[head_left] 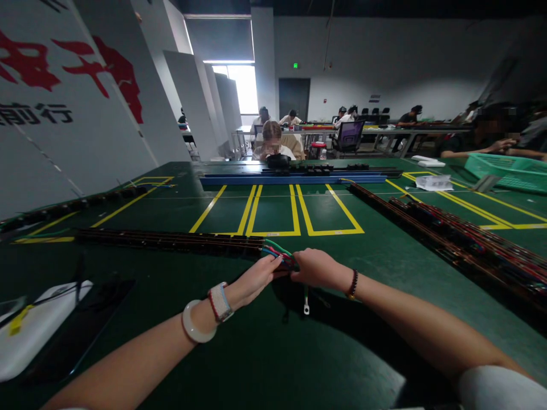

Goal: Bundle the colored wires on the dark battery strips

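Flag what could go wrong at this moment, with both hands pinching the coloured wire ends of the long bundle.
1. The left hand and right hand grip only the coloured wire ends; a pull might drag the long dark bundle out of line.
2. A small white tag hangs below the hands and could snag or drop.
3. The white tray near the left forearm might get nudged.

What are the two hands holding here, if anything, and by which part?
Both the left hand and right hand grip the bundle of coloured wires at its near end, where it leaves the long dark harness.
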A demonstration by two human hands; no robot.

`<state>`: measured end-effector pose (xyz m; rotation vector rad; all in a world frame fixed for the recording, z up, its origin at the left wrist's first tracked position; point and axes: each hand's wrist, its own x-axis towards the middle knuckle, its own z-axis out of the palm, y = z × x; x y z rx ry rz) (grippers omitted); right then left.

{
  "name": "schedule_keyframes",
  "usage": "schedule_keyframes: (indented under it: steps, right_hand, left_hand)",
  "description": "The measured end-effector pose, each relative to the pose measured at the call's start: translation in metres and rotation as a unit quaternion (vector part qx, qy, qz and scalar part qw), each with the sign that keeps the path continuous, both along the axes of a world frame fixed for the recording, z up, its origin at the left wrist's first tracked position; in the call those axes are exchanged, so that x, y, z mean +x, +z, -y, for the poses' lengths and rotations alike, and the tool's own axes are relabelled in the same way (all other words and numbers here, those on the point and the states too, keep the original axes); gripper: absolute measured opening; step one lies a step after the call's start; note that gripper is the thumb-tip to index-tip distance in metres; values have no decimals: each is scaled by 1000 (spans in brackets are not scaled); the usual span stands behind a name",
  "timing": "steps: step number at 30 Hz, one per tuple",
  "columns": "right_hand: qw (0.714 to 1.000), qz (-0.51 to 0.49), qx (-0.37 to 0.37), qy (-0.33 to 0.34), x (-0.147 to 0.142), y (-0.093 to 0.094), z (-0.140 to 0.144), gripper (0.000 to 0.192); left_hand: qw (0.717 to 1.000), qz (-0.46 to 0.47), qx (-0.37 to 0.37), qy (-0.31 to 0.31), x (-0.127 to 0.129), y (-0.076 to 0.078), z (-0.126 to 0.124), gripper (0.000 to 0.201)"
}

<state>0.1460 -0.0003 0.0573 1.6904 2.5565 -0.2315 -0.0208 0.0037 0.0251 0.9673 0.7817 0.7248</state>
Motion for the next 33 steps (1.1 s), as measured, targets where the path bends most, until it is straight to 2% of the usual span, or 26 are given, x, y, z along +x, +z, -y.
schedule_keyframes:
  steps: [5,9,15,20,26,30,33]
  right_hand:
    - [998,31,48,6,-2,-2,7,22]
    - [998,48,50,4,-4,0,9,22]
    - [994,73,80,14,-9,-3,12,21]
    - [991,90,91,24,-11,-11,13,25]
    - [981,119,147,31,-15,-12,16,27]
    - [986,119,113,32,-10,-10,14,22]
    - [988,107,110,36,-4,-8,13,22]
  left_hand:
    - [992,80,-98,-21,-3,-2,-6,15]
    - [984,113,-135,-19,0,-9,-8,15]
    - [980,115,-155,56,19,-14,-2,15]
    - [976,128,-151,91,34,-17,-1,19]
    - [980,128,-136,74,33,-19,-1,12]
    - [974,130,-173,66,29,-17,-2,17]
    - [972,136,-174,78,30,-15,0,20]
